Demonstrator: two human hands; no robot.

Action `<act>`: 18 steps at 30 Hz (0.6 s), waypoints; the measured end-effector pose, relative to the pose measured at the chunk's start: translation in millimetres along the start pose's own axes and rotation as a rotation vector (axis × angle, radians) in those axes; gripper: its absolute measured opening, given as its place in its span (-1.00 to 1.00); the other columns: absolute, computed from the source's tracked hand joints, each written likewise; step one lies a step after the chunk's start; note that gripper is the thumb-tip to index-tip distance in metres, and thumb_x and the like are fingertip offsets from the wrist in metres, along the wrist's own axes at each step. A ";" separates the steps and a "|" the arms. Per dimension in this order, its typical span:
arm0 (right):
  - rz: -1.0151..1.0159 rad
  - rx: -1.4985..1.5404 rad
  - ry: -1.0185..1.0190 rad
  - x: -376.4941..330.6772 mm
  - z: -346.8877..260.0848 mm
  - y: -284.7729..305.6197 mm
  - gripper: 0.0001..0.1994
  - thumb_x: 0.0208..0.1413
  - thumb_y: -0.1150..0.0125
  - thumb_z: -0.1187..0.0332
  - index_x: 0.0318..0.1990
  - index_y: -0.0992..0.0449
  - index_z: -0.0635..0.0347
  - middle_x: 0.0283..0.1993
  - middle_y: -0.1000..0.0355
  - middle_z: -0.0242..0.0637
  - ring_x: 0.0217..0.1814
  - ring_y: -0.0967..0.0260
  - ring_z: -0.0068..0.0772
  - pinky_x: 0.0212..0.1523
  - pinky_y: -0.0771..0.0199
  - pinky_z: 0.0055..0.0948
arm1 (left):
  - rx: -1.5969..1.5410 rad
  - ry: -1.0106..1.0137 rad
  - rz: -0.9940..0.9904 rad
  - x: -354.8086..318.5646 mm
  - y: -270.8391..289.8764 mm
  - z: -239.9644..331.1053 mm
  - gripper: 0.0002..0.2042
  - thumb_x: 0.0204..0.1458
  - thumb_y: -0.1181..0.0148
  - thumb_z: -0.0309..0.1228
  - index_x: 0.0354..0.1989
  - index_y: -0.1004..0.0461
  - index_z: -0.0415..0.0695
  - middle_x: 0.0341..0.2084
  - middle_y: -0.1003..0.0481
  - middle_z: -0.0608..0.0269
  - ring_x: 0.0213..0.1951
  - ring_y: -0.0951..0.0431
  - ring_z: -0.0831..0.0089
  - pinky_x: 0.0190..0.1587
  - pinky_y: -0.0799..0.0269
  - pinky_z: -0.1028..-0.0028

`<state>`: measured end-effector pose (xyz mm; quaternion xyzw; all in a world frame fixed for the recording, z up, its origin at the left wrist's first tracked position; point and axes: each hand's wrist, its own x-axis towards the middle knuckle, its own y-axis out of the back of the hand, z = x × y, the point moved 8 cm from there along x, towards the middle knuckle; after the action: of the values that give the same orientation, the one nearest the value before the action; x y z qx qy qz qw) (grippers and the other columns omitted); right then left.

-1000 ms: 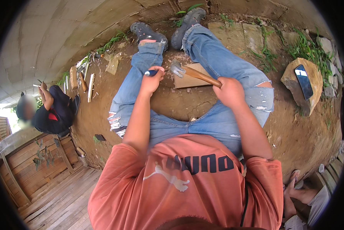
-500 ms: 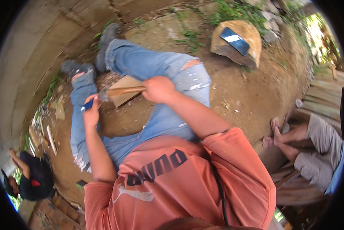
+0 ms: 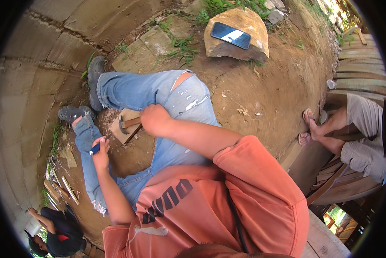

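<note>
My right hand (image 3: 155,121) is closed round the wooden handle of a hammer (image 3: 131,123). The dark hammer head is over a flat, light-brown wooden block (image 3: 128,135) on the ground between my legs; whether it touches is hard to tell. On the block's left, my left hand (image 3: 101,155) grips a blue-handled tool (image 3: 95,149) with a silvery end. Its other end is too small to make out, so I cannot tell the exact kind.
A phone (image 3: 230,35) lies on a large stone (image 3: 257,38) beyond my knee. Wood strips (image 3: 70,190) are scattered at the left. One person (image 3: 57,230) is at the lower left; another's legs (image 3: 343,137) are at the right by wooden planks (image 3: 360,81). A concrete wall (image 3: 29,86) stands beyond my feet.
The hammer, blurred and nearer my left hand before, now has its head over the wooden block. My left hand keeps its hold on the blue-handled tool. The whole view has shifted.
</note>
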<state>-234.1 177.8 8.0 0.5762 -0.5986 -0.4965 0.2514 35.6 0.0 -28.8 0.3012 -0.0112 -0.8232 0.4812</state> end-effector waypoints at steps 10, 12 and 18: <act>-0.039 -0.024 0.044 -1.1 -4.6 -0.7 -0.69 0.20 -0.23 0.30 0.00 -0.71 0.26 0.03 -0.65 -0.11 0.07 -0.56 -0.11 0.03 -0.49 -0.18 | 0.234 -0.014 -0.130 -0.3 -42.7 8.3 -0.65 0.45 -0.24 -0.15 0.17 -0.50 -0.18 0.10 -0.60 0.16 0.18 -0.64 0.28 0.24 -0.53 0.28; -0.058 -0.021 0.057 -2.4 -4.9 0.1 -0.68 0.20 -0.24 0.30 0.01 -0.71 0.26 0.04 -0.65 -0.10 0.08 -0.56 -0.11 0.04 -0.49 -0.17 | 0.340 -0.056 -0.152 -2.9 -50.6 16.8 -0.64 0.43 -0.26 -0.13 0.13 -0.54 -0.18 0.00 -0.62 0.23 0.10 -0.65 0.39 0.17 -0.55 0.35; -0.070 0.046 0.085 -4.2 -3.0 3.9 -0.68 0.19 -0.25 0.31 0.01 -0.71 0.26 0.06 -0.66 -0.08 0.12 -0.56 -0.10 0.07 -0.50 -0.16 | 0.527 -0.161 -0.148 -0.4 -59.2 21.4 -0.63 0.41 -0.28 -0.08 0.06 -0.59 -0.17 -0.22 -0.64 0.35 -0.21 -0.55 0.58 -0.12 -0.46 0.49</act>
<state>-232.3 180.2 13.8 0.6229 -0.5782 -0.4662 0.2456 -21.5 26.3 -29.4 0.3497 -0.2410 -0.8461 0.3222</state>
